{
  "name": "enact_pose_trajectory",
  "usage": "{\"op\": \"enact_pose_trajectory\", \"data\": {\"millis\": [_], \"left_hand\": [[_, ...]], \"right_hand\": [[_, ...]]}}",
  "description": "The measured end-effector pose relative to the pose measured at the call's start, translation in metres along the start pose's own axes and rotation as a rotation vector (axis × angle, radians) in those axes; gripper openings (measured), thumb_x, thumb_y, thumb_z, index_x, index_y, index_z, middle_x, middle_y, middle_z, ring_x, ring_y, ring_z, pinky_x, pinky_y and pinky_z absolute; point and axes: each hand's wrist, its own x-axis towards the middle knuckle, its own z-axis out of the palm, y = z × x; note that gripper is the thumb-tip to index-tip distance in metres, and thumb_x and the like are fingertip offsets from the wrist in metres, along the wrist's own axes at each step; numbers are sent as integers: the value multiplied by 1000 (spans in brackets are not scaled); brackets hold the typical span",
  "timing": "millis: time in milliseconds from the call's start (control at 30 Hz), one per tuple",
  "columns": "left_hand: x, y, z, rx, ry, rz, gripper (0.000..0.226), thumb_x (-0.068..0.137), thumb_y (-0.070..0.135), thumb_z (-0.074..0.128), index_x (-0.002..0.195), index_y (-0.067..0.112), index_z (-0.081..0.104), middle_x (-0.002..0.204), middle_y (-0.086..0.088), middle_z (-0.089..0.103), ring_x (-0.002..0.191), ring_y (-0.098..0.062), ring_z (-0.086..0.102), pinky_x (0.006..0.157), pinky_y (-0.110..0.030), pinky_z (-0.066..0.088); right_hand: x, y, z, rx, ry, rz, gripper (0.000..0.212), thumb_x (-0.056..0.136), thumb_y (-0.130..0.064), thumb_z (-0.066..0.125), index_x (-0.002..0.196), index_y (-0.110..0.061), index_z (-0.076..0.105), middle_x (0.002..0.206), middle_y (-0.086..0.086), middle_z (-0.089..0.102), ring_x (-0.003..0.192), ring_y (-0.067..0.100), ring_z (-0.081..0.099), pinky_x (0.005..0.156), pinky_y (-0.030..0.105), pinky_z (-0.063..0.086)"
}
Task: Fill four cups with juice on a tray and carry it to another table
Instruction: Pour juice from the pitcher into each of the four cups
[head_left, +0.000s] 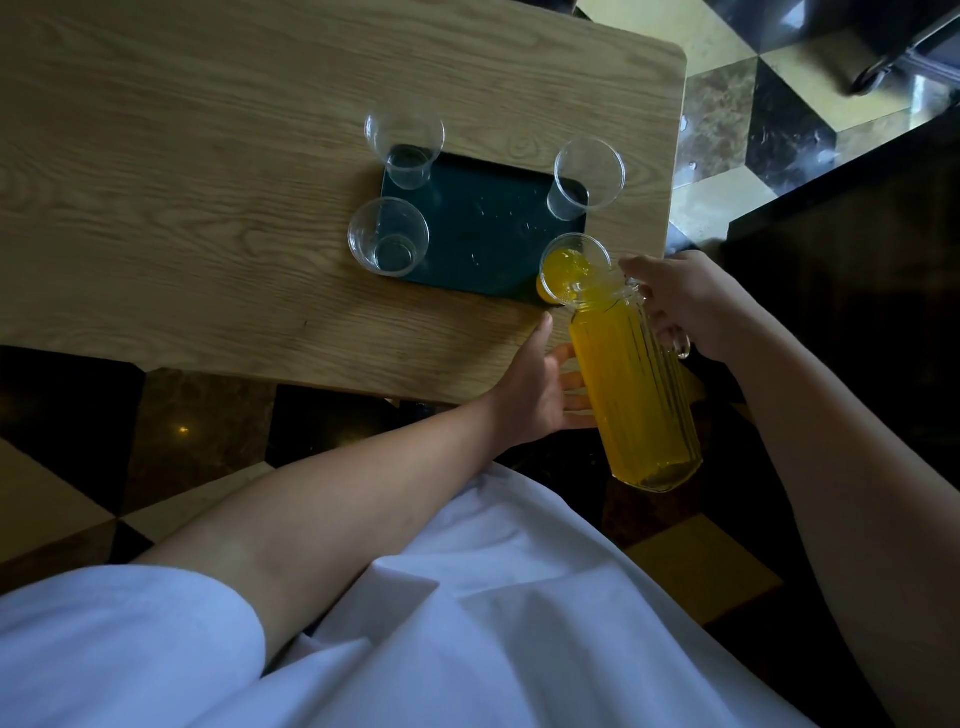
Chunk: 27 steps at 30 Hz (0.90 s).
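A dark tray (483, 234) lies on the wooden table (208, 156) with a clear plastic cup at each corner. The far left cup (405, 143), near left cup (388, 236) and far right cup (587, 179) hold no juice. The near right cup (571, 267) has orange juice in it. A ribbed glass pitcher (631, 389) of orange juice is tilted with its mouth over that cup's rim. My right hand (680, 304) grips the pitcher's handle. My left hand (540, 389) lies flat against the pitcher's left side, fingers spread.
The table's near edge and right corner are close to the tray. Beyond them is a checkered black, yellow and marble floor (727, 119). A dark counter (857, 260) stands at the right. My white apron fills the bottom of the view.
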Motion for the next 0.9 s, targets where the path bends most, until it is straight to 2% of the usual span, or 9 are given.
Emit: {"op": "enact_pose_trajectory", "data": {"millis": [133, 267, 400, 467, 600, 700, 767, 833, 900], "left_hand": [[-4, 3, 7, 19, 1, 50, 76, 95, 75, 24, 143, 23, 50, 136, -18, 60, 128, -38, 55, 103, -59, 45], [-4, 4, 14, 59, 37, 94, 74, 95, 75, 26, 141, 23, 50, 138, -18, 59, 126, -36, 57, 108, -60, 41], [0, 6, 18, 118, 84, 130, 77, 94, 76, 26, 149, 25, 44, 149, -15, 50, 130, -35, 53, 109, -55, 42], [0, 7, 23, 136, 75, 154, 75, 97, 73, 23, 147, 22, 46, 148, -15, 52, 129, -33, 53, 106, -48, 44], [4, 12, 34, 136, 32, 178, 78, 96, 75, 21, 147, 23, 47, 140, -14, 55, 125, -29, 54, 110, -49, 39], [12, 16, 44, 117, -1, 152, 86, 90, 81, 24, 157, 28, 32, 164, -20, 24, 149, -39, 26, 120, -59, 20], [15, 22, 53, 101, -1, 157, 89, 89, 82, 25, 159, 28, 25, 167, -19, 15, 153, -39, 16, 122, -59, 14], [17, 31, 60, 67, 11, 169, 93, 84, 85, 28, 159, 29, 27, 167, -17, 19, 152, -37, 22, 122, -59, 18], [21, 38, 66, 46, 18, 202, 94, 82, 85, 32, 158, 29, 29, 163, -16, 31, 147, -35, 34, 119, -58, 26]], "right_hand": [[-4, 4, -5, 25, -8, -25, 37, 94, -38, 58, 67, -17, 44, 51, -1, 36, 39, 14, 32, 43, 27, 30], [-8, 13, -13, 102, -4, -66, 40, 94, -37, 57, 62, -18, 41, 49, -3, 32, 39, 14, 28, 42, 25, 27], [-10, 23, -19, 196, -32, -110, 52, 96, -37, 54, 48, -26, 38, 47, -5, 27, 41, 14, 23, 43, 25, 23], [-10, 24, -25, 215, -33, -108, 57, 97, -36, 52, 43, -26, 38, 47, -5, 26, 42, 14, 22, 43, 25, 22], [-7, 17, -40, 210, -43, -109, 47, 95, -37, 52, 54, -24, 34, 50, -4, 27, 44, 15, 23, 46, 29, 22], [-6, 7, -51, 197, -24, -125, 44, 90, -40, 54, 56, -23, 31, 52, -2, 26, 46, 16, 21, 49, 32, 18], [-5, -4, -57, 173, -5, -133, 43, 86, -42, 57, 58, -23, 30, 56, 1, 24, 48, 16, 20, 53, 35, 14], [-3, -16, -60, 177, 7, -150, 42, 86, -41, 58, 60, -22, 31, 59, 2, 22, 50, 16, 19, 56, 39, 12], [1, -26, -62, 176, 18, -175, 41, 91, -35, 58, 61, -22, 33, 58, 2, 22, 49, 15, 20, 54, 36, 13]]}}
